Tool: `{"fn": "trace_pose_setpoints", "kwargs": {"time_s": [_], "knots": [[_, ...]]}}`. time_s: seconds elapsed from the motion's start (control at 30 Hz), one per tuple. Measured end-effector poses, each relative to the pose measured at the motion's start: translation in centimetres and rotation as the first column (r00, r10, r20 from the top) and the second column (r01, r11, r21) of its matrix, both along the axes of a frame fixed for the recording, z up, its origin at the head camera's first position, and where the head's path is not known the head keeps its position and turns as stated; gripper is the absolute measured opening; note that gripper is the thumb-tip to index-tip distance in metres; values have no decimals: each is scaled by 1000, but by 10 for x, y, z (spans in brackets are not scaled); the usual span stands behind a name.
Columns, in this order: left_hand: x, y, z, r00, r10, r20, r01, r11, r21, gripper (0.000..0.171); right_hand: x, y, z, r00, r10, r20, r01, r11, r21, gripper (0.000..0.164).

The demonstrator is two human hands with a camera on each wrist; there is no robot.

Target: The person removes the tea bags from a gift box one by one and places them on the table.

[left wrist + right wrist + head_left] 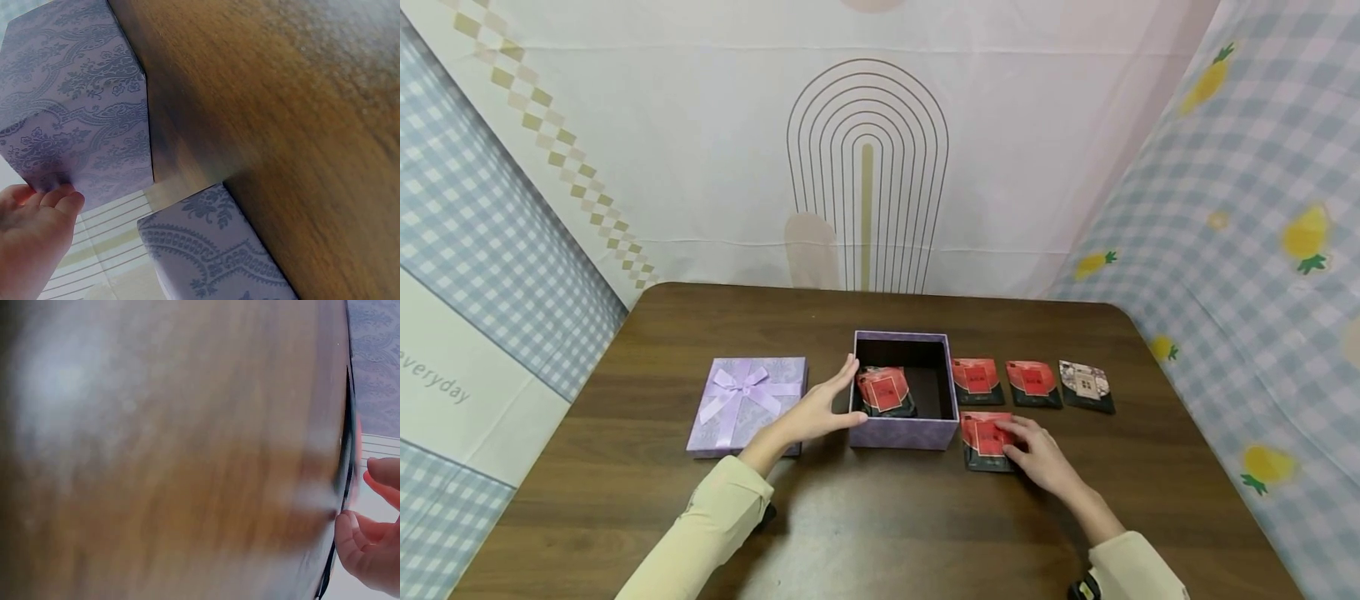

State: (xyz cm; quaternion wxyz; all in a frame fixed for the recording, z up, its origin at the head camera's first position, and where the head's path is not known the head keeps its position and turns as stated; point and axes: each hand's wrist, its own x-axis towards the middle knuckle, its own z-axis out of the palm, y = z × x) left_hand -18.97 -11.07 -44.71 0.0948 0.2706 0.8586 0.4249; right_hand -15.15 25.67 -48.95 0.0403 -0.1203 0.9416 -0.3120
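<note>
The left hand (816, 411) rests against the left side of a purple patterned open box (904, 433), its fingers extended along the wall and its thumb at the front corner. In the left wrist view, those fingertips touch the box wall (81, 106). A small pile of red and black packets (887, 392) lies in the left part of the box. To the right of the box, the right hand (1041, 457) holds the right edge of a red and black packet (985, 442) between thumb and fingers. The packet lies low over the table.
Two more red packets (977, 381) (1033, 382) and a floral-topped packet (1086, 385) lie in a row behind the right hand. A purple lid (748, 404) with a ribbon bow sits left of the box. Everything stands on a brown wooden table (865, 525), with printed cloths (715, 150) around it.
</note>
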Motion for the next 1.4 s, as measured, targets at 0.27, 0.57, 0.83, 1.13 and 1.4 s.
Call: {"fn": "trace_pose_setpoints", "kwargs": {"time_s": [0.27, 0.57, 0.83, 1.13, 1.4], "knots": [[0, 1, 0, 1000, -1, -17, 2, 1000, 5, 84, -4, -4, 11, 997, -30, -68, 24, 997, -79, 34], [0, 1, 1, 1000, 4, -11, -4, 1000, 1, 84, -20, -39, 51, 995, -42, -87, 13, 951, -309, 38], [1, 1, 2, 1000, 3, -6, -3, 1000, 2, 84, -30, -71, 69, 995, 21, -97, -58, 918, -392, 40], [0, 1, 1, 1000, 7, 0, -7, 1000, -11, 84, -37, -108, 84, 992, 125, -19, -120, 892, -436, 40], [1, 0, 3, 1000, 8, 6, -8, 1000, -6, 85, -55, -125, 65, 986, 169, 13, -148, 897, -416, 42]]}}
